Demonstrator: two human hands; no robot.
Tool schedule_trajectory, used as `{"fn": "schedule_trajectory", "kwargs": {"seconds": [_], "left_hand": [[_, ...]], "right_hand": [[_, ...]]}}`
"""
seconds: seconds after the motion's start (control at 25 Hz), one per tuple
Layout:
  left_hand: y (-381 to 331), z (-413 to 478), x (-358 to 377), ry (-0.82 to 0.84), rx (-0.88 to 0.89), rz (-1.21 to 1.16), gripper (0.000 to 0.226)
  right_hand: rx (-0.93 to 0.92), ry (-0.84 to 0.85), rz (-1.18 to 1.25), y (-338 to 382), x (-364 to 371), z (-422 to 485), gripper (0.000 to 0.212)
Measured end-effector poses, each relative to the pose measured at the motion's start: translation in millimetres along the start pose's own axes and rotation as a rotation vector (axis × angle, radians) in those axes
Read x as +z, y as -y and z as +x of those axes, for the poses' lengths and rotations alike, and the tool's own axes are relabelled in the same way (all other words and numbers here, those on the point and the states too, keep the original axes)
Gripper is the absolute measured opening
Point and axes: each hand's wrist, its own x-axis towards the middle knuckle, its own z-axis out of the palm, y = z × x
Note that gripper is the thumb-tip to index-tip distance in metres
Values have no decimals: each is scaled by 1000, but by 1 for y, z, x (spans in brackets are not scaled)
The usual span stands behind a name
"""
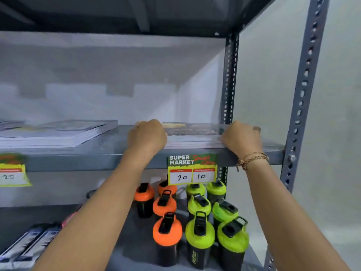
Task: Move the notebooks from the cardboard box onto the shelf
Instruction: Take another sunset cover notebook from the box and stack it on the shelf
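left hand (147, 134) curled on notebook stack (193, 136) at 9 o'clock edge | right hand (241, 136) gripping 3 o'clock edge | shelf (97, 155) | stack likely heavy, glossy, slippery; hold both sides

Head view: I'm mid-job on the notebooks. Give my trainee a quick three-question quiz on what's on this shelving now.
1. True or false: both hands, left hand and right hand, are on the stack of notebooks at the right end of the shelf.
2. Multiple choice: the price tag below that stack reads A) 20 and 10, B) 30 and 15, C) 50 and 25.
3. Fill in: the bottles on the lower shelf have orange lids and ____ lids.

Key: 1 true; 2 A; 3 green. A second stack lies further left on the same shelf.
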Motion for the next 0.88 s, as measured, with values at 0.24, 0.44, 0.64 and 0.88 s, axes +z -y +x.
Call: {"fn": "schedule_trajectory", "kwargs": {"seconds": [0.24,0.44,0.64,0.88], "left_hand": [[-47,-37,18,-522,410,-13,21],[-150,-189,152,86,1090,-290,27],[-204,-371,329,1286,1171,52,29],[-150,-498,496,1504,731,313,54]], "right_hand": [[-283,-604,335,-29,-1,-44,25],[25,-968,239,-210,58,-166,23],[1174,-337,46,-404,156,-371,49],[2025,159,95,-452,206,-511,62]]}}
